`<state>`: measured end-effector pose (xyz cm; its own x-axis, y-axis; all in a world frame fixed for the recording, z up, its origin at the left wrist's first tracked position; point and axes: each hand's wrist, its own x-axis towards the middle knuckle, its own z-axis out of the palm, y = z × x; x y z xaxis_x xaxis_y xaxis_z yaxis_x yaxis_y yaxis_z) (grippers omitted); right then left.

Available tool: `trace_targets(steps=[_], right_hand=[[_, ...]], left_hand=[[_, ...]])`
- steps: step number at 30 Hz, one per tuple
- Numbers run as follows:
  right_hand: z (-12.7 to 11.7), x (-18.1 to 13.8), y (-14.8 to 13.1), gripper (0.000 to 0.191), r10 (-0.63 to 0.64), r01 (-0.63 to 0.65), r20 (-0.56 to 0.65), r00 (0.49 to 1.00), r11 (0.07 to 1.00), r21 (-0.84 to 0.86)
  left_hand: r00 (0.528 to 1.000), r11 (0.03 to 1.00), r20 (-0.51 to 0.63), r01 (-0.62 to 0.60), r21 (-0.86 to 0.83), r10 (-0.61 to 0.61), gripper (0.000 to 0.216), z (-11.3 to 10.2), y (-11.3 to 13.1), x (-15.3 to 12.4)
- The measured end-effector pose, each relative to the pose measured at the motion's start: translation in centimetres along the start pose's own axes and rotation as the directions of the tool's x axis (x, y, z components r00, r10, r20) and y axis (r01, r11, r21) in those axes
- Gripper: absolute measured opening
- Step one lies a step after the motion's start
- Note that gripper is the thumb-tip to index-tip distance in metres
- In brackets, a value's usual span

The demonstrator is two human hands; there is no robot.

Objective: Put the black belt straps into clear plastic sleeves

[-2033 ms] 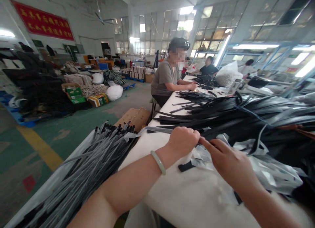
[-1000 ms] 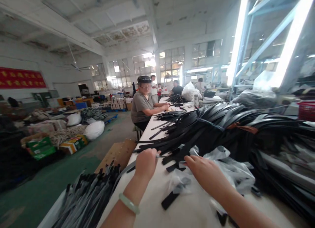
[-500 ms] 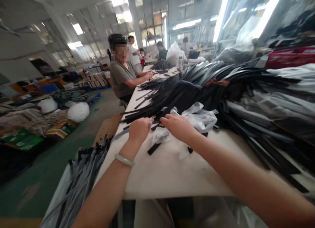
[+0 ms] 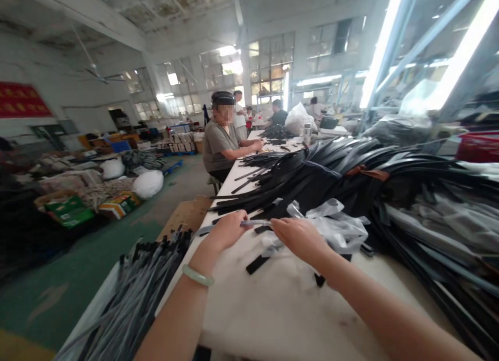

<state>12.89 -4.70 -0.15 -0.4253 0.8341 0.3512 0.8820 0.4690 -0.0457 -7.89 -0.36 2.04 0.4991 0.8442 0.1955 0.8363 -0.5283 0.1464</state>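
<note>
My left hand (image 4: 226, 230) is closed round a long black strap in a clear plastic sleeve (image 4: 255, 223) that runs between both hands over the white table (image 4: 280, 309). A pale green bangle (image 4: 197, 275) sits on that wrist. My right hand (image 4: 300, 237) pinches the sleeve's other end beside crumpled clear plastic bags (image 4: 335, 226). A big heap of black straps (image 4: 362, 179) lies just beyond the hands. Short black pieces (image 4: 257, 263) lie on the table under them.
A bundle of sleeved straps (image 4: 132, 304) hangs off the table's left edge. A co-worker in a grey shirt (image 4: 218, 140) sits further along the table, with others behind. Cardboard (image 4: 187, 215), white sacks (image 4: 148, 183) and boxes (image 4: 68, 210) lie on the green floor at left.
The view has swung up and levelled again. My hands have stayed together at the edge of the strap heap, and a sleeved strap now stretches between them.
</note>
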Motion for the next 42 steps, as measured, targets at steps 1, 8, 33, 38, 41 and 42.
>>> trace_targets(steps=[1,8,33,38,41,42], right_hand=[[0.1,-0.1,0.3,0.026,0.011,-0.01,-0.027,1.0,1.0,0.028],[1.2,-0.8,1.5,0.057,-0.032,0.053,-0.138,0.99,0.988,0.148],[2.4,0.1,0.1,0.021,-0.054,0.096,-0.138,0.989,0.942,0.32],[2.2,0.3,0.4,0.022,0.073,0.07,-0.258,0.964,0.86,0.505],[1.8,0.5,0.4,0.016,0.19,0.039,-0.307,0.933,0.792,0.609],[1.6,0.5,0.4,0.016,0.206,0.034,-0.307,0.929,0.78,0.625]], left_hand=[[0.998,0.998,-0.008,0.054,-0.012,-0.054,0.024,-1.0,-0.9,-0.5],[0.779,0.799,-0.381,0.583,0.147,-0.498,0.046,-12.8,-11.6,-12.0],[0.928,0.972,-0.292,0.208,-0.105,-0.23,0.062,-2.4,-10.4,-8.0],[0.989,0.754,-0.12,-0.147,-0.64,0.091,0.032,-1.2,3.3,0.0],[0.981,0.371,-0.087,-0.016,-0.928,-0.175,0.023,1.2,6.0,2.6],[0.96,0.242,-0.066,0.002,-0.97,-0.273,0.023,1.8,6.0,3.3]])
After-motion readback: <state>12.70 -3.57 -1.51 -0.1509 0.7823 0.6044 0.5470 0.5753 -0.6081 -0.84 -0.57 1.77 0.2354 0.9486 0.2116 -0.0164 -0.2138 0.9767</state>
